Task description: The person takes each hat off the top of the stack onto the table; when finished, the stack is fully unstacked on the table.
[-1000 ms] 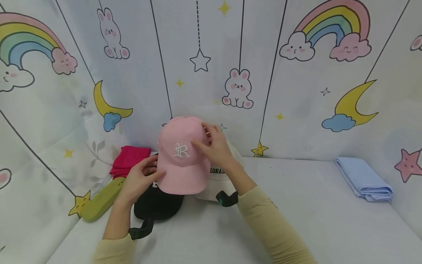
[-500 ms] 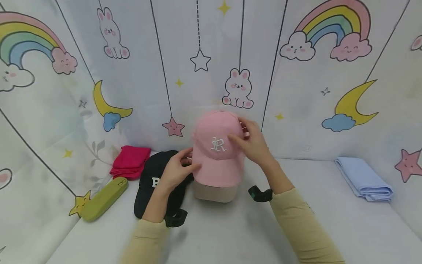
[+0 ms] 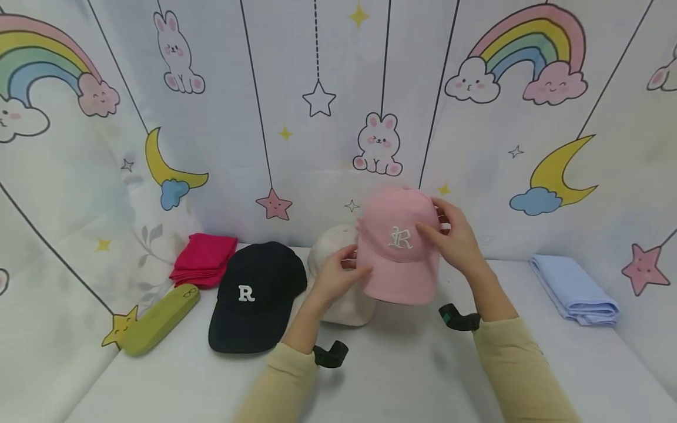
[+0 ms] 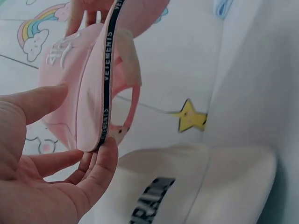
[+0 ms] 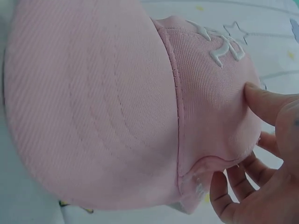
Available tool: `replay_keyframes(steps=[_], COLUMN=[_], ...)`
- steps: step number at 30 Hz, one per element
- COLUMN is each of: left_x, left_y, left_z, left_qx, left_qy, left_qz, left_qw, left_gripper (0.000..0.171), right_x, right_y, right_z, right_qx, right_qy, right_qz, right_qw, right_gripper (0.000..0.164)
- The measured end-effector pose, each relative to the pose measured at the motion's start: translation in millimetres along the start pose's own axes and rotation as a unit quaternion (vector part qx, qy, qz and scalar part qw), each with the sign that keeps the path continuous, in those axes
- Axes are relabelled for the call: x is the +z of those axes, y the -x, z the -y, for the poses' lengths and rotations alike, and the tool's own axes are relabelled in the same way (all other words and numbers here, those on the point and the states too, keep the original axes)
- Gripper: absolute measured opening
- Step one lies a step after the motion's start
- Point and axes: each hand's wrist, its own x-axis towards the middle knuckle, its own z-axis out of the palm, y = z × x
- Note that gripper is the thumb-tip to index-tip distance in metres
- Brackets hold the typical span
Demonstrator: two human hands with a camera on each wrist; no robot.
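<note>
Both hands hold up a pink baseball cap (image 3: 399, 247) with a white embroidered R, its brim facing down toward the viewer. The left hand (image 3: 335, 279) grips the cap's left side; in the left wrist view its fingertips (image 4: 110, 149) are at the lower edge, beside a black lettered band inside. The right hand (image 3: 457, 238) pinches the crown's right side, thumb in front and fingers behind, as the right wrist view (image 5: 266, 140) also shows. Behind the left hand stands a cream cap (image 3: 351, 308) with dark lettering, partly hidden. A black cap (image 3: 259, 294) with a white R sits left of it.
A folded red cloth (image 3: 203, 258) and a green glasses case (image 3: 161, 320) lie at the table's left. On the right is a folded light blue cloth (image 3: 576, 291). A patterned curtain (image 3: 317, 147) rises behind the white table (image 3: 391, 376).
Both hands have carried the pink cap to the right, from in front of the black cap, past the cream cap, to its right side. The black and cream caps are now more exposed.
</note>
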Motion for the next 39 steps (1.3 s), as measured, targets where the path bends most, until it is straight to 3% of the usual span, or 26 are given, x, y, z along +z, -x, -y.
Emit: replay_keyframes(steps=[9,15,22,28,35,39], left_x=[50.7,69.0,76.3,82.2,82.2,78.5], left_y=[2.7,5.3,8.5,11.9,15.0,15.2], left_z=[13.7,25.1,34.7,40.9,41.8,38.5], left_qx=[-0.023,-0.033,-0.027,-0.066,-0.075,-0.097], left_qy=[0.056,0.05,0.041,0.054,0.008,-0.015], left_qz=[0.006,0.001,0.028,0.049,0.067,0.056], left_qw=[0.9981,0.9982,0.9984,0.9952,0.9949,0.9937], left_gripper=[0.057,0.052,0.052,0.061,0.054,0.063], right_x=[-21.8,-24.3,-19.9,-13.6,-6.5,-4.0], right_y=[25.1,35.1,45.5,55.4,63.6,64.3], right_z=[-33.7,-54.1,-86.0,-109.7,-113.4,-109.2], right_qx=[0.067,0.106,0.142,0.16,0.173,0.17], right_qy=[0.005,0.008,-0.003,-0.007,-0.009,-0.006], right_qz=[-0.008,-0.007,-0.002,-0.002,-0.003,0.014], right_qw=[0.998,0.994,0.99,0.987,0.985,0.985], right_gripper=[0.067,0.069,0.069,0.069,0.07,0.084])
